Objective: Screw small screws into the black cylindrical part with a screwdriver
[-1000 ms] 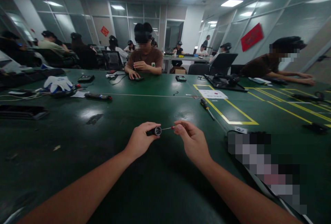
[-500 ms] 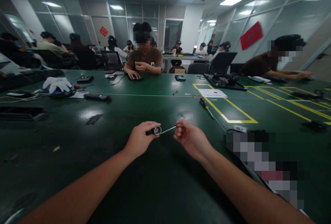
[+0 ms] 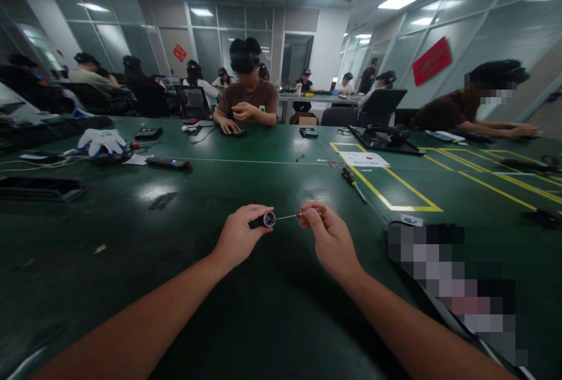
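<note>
Between the thumb and fingers of my left hand (image 3: pixel 240 232) is a small black cylindrical part (image 3: pixel 268 219), its silver-rimmed round end turned towards my right hand and me. Inside that rim I can see some detail, too small to name. My right hand (image 3: pixel 330 233) is closed round the handle of a thin screwdriver (image 3: pixel 287 216), red near the shaft. Its slim metal shaft points left, and the tip is at the open face of the cylindrical part. Whether the tip touches anything inside cannot be seen. Both hands are raised above the green tabletop (image 3: pixel 246 321).
A yellow-and-black screwdriver (image 3: pixel 353 184) lies beyond my right hand, beside a white paper (image 3: pixel 365 159). White-and-blue gloves (image 3: pixel 102 142), a pen-shaped tool (image 3: pixel 169 163) and a black tray (image 3: pixel 41 188) are on the left. Across the table sits a co-worker (image 3: pixel 248 99).
My right hand has turned, its thumb now lying along the screwdriver's handle. The shaft's tip has moved from the cylinder's lower rim to its face. The view has shifted slightly.
</note>
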`<act>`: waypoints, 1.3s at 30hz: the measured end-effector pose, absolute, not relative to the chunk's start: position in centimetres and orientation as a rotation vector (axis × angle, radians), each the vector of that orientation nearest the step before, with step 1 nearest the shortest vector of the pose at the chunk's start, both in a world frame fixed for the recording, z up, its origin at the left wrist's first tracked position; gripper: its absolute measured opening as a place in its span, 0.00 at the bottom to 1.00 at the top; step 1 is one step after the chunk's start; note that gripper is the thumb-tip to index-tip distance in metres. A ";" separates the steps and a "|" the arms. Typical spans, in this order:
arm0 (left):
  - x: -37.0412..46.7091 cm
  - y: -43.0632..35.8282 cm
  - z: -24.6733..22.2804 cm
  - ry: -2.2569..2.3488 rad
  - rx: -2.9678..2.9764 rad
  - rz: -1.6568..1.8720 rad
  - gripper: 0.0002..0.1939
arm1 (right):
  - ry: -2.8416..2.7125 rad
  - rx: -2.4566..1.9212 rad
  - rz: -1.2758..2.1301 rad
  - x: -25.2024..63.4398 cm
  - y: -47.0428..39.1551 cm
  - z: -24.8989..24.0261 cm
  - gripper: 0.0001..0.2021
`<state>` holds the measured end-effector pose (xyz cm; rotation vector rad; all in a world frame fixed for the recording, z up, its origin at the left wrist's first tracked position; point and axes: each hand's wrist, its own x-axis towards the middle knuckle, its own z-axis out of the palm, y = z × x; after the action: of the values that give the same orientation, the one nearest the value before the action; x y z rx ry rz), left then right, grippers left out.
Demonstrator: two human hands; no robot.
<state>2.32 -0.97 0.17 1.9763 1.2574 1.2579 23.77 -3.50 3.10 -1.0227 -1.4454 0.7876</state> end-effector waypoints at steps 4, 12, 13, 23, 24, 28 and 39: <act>2.4 -0.9 -0.1 1.250 1.983 1.262 0.22 | -1.588 -1.034 0.704 23.8 -3.9 3.1 0.11; 2.3 -0.7 -0.4 1.238 2.000 1.299 0.22 | -1.819 -1.066 0.483 23.7 -4.9 3.7 0.08; 2.3 -0.7 -0.3 1.236 1.998 1.299 0.22 | -1.833 -1.064 0.458 23.7 -5.0 3.8 0.08; 2.4 -0.8 -0.1 1.243 1.971 1.305 0.22 | -1.814 -1.033 0.470 23.6 -5.1 3.9 0.08; 2.4 -0.9 -0.1 1.240 1.969 1.302 0.21 | -1.836 -1.040 0.475 23.6 -5.1 3.9 0.08; 2.3 -0.9 0.0 1.241 1.958 1.292 0.21 | -1.868 -1.058 0.443 23.5 -5.3 4.1 0.07; 2.1 -0.8 0.0 1.238 1.971 1.297 0.20 | -1.791 -1.074 0.413 23.7 -5.1 3.9 0.09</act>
<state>2.13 -0.82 0.02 1.9709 1.2377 1.2974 23.68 -5.10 3.86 -1.0745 -1.7906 0.4130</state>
